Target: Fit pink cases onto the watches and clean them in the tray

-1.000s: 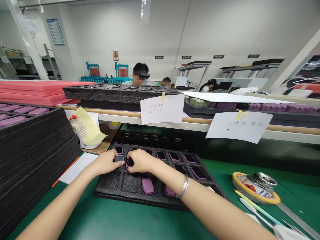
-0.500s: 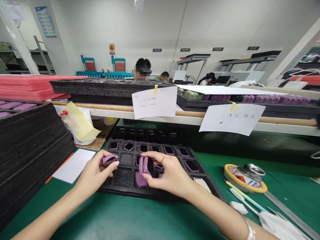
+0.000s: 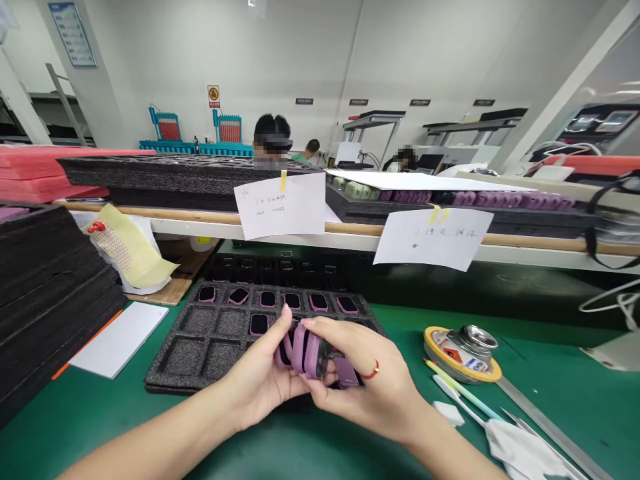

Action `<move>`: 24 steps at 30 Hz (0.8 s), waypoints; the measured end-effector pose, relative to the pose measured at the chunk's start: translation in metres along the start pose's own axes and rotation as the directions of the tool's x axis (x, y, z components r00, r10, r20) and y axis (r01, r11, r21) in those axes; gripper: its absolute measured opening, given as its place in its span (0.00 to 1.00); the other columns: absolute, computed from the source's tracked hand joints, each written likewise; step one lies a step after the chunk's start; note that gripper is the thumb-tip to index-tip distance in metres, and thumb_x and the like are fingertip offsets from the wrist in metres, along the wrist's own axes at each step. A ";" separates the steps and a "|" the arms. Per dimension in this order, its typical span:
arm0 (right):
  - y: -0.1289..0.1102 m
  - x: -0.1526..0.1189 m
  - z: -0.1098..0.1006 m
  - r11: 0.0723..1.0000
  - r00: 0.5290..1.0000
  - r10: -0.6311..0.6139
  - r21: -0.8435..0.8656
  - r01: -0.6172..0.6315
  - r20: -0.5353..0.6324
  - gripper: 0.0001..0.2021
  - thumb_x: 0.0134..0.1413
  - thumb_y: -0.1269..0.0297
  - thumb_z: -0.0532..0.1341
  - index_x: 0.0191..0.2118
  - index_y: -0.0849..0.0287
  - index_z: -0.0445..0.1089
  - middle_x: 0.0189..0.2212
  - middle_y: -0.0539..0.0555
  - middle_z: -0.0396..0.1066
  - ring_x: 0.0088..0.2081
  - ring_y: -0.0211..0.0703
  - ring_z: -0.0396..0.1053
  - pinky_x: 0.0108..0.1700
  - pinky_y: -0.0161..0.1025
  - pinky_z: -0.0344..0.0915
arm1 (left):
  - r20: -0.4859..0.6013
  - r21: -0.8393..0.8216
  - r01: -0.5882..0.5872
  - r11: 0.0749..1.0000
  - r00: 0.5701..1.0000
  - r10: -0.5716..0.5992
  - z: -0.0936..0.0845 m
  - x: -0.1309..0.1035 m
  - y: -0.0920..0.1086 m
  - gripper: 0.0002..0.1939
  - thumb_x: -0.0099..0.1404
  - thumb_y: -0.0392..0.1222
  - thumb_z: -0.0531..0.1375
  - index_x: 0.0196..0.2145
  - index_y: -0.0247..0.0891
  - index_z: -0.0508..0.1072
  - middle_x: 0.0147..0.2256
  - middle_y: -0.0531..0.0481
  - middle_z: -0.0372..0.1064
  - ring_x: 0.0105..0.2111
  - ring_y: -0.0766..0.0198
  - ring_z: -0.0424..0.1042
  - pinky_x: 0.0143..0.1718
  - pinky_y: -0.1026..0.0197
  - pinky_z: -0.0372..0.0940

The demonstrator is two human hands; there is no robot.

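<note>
My left hand [image 3: 263,380] and my right hand [image 3: 367,370] meet over the foam tray [image 3: 173,383]. Between them are several purple smartwatch cases without straps. My left hand is closed on one purple watch case [image 3: 283,353], its thumb along the edge. Fingers of my right hand pinch two more watch cases [image 3: 306,352], stacked face to back and on edge, right beside the first. Behind my right fingers another purple case [image 3: 346,373] is partly hidden. Dark-screened watches [image 3: 267,299] lie in the tray's back row, and one [image 3: 259,325] sits in the second row.
Stacked black foam trays [image 3: 55,300] stand at left beside a white pad [image 3: 120,339]. A yellow tape roll [image 3: 463,357] with a metal bottle on it, a toothbrush [image 3: 450,393] and a white cloth [image 3: 520,447] lie at right. A shelf [image 3: 350,241] crosses behind; people sit beyond.
My hands have come together, bringing the left hand's watch case against the two in my right hand. The view has shifted slightly to the right.
</note>
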State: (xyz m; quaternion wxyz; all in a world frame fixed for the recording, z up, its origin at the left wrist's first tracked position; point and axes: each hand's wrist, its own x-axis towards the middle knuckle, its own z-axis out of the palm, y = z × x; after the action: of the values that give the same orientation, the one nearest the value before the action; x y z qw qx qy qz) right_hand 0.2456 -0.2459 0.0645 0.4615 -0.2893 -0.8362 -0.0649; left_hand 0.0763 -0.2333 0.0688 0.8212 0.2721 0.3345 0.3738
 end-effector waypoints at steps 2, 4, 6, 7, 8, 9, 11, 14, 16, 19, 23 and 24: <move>0.004 -0.001 0.000 0.997 0.995 0.056 0.046 -0.060 0.081 0.29 0.51 0.71 0.63 0.60 0.55 0.61 0.47 0.57 0.78 0.45 0.47 0.78 0.47 0.43 0.76 | 0.063 -0.004 0.032 0.999 0.997 -0.032 -0.002 0.000 -0.002 0.27 0.64 0.62 0.61 0.41 0.30 0.77 0.33 0.39 0.78 0.32 0.55 0.79 0.40 0.54 0.75; 0.005 -0.003 0.001 0.977 0.969 0.151 0.121 -0.177 0.194 0.31 0.51 0.71 0.63 0.62 0.54 0.60 0.50 0.57 0.77 0.45 0.46 0.78 0.46 0.41 0.76 | 0.063 0.046 0.000 0.999 0.998 -0.002 -0.007 0.000 -0.003 0.24 0.62 0.58 0.65 0.43 0.33 0.75 0.35 0.41 0.78 0.34 0.56 0.80 0.41 0.55 0.74; 0.003 -0.006 0.005 0.934 0.922 0.247 0.180 -0.308 0.298 0.33 0.52 0.72 0.63 0.64 0.55 0.58 0.52 0.57 0.76 0.40 0.42 0.79 0.41 0.37 0.77 | 0.038 0.140 -0.055 0.989 0.998 0.050 -0.011 -0.001 -0.003 0.20 0.62 0.55 0.67 0.42 0.35 0.75 0.36 0.44 0.78 0.34 0.58 0.79 0.40 0.57 0.74; 0.002 -0.008 0.007 0.909 0.899 0.284 0.203 -0.363 0.334 0.34 0.52 0.73 0.63 0.65 0.55 0.58 0.52 0.57 0.75 0.36 0.40 0.78 0.38 0.36 0.77 | 0.031 0.180 -0.073 0.981 0.997 0.069 -0.011 -0.001 -0.003 0.19 0.63 0.55 0.66 0.41 0.36 0.75 0.35 0.46 0.77 0.34 0.60 0.78 0.39 0.59 0.73; 0.000 -0.009 0.009 0.886 0.879 0.314 0.222 -0.407 0.359 0.35 0.52 0.74 0.63 0.66 0.55 0.57 0.53 0.57 0.75 0.34 0.39 0.78 0.35 0.35 0.77 | 0.028 0.207 -0.085 0.975 0.996 0.081 -0.011 -0.002 -0.003 0.18 0.63 0.56 0.65 0.39 0.36 0.75 0.33 0.48 0.76 0.33 0.62 0.77 0.38 0.60 0.73; -0.001 -0.009 0.011 0.866 0.862 0.337 0.236 -0.441 0.378 0.36 0.51 0.74 0.63 0.67 0.55 0.57 0.54 0.57 0.74 0.33 0.38 0.78 0.34 0.34 0.77 | 0.028 0.225 -0.091 0.970 0.996 0.087 -0.011 -0.002 -0.003 0.18 0.64 0.56 0.65 0.37 0.37 0.75 0.31 0.50 0.75 0.32 0.63 0.76 0.37 0.62 0.72; -0.002 -0.010 0.012 0.845 0.850 0.358 0.252 -0.471 0.388 0.38 0.50 0.76 0.63 0.68 0.54 0.55 0.56 0.56 0.72 0.36 0.39 0.79 0.36 0.33 0.77 | 0.016 0.238 -0.087 0.967 0.996 0.086 -0.008 -0.004 -0.003 0.17 0.64 0.56 0.64 0.35 0.38 0.74 0.29 0.52 0.73 0.32 0.65 0.74 0.36 0.64 0.70; 0.000 -0.009 0.011 0.850 0.862 0.344 0.267 -0.455 0.374 0.39 0.51 0.77 0.64 0.68 0.54 0.55 0.58 0.55 0.72 0.51 0.44 0.76 0.51 0.37 0.75 | -0.008 0.210 -0.055 0.976 0.998 0.058 -0.006 -0.007 -0.003 0.17 0.65 0.56 0.64 0.35 0.38 0.76 0.31 0.52 0.72 0.33 0.65 0.72 0.39 0.63 0.69; 0.001 -0.008 0.010 0.849 0.872 0.329 0.291 -0.442 0.364 0.38 0.52 0.74 0.67 0.68 0.52 0.55 0.60 0.54 0.70 0.58 0.44 0.71 0.60 0.39 0.69 | -0.002 0.185 -0.040 0.982 0.999 0.041 -0.004 -0.011 -0.004 0.16 0.65 0.55 0.63 0.37 0.38 0.77 0.33 0.51 0.73 0.34 0.66 0.70 0.41 0.63 0.69; 0.002 -0.008 0.010 0.832 0.889 0.299 0.362 -0.420 0.346 0.42 0.48 0.75 0.70 0.67 0.47 0.56 0.61 0.51 0.69 0.58 0.43 0.71 0.61 0.39 0.67 | 0.069 0.134 -0.048 0.990 0.997 0.039 -0.001 -0.018 -0.003 0.15 0.66 0.55 0.63 0.40 0.41 0.78 0.35 0.52 0.73 0.34 0.68 0.69 0.41 0.66 0.67; -0.003 -0.007 0.010 0.748 0.910 0.304 0.521 -0.410 0.281 0.47 0.43 0.73 0.75 0.67 0.44 0.56 0.54 0.49 0.74 0.56 0.44 0.73 0.61 0.39 0.68 | 0.186 0.060 -0.002 0.998 0.983 -0.009 0.006 -0.027 0.001 0.18 0.62 0.56 0.66 0.42 0.42 0.80 0.34 0.53 0.73 0.30 0.69 0.66 0.38 0.68 0.66; -0.005 -0.006 0.010 0.728 0.915 0.307 0.554 -0.404 0.263 0.49 0.41 0.71 0.77 0.67 0.44 0.55 0.53 0.49 0.75 0.56 0.44 0.73 0.61 0.40 0.67 | 0.198 0.068 -0.014 0.998 0.980 0.000 0.007 -0.028 0.001 0.18 0.62 0.56 0.66 0.43 0.42 0.80 0.33 0.53 0.73 0.29 0.70 0.66 0.37 0.68 0.66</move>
State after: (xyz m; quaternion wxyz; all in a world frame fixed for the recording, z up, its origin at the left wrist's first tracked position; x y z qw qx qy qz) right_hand 0.2381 -0.2487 0.0549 0.4669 -0.2879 -0.7749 0.3142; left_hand 0.0666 -0.2563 0.0838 0.8391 0.3373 0.2632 0.3360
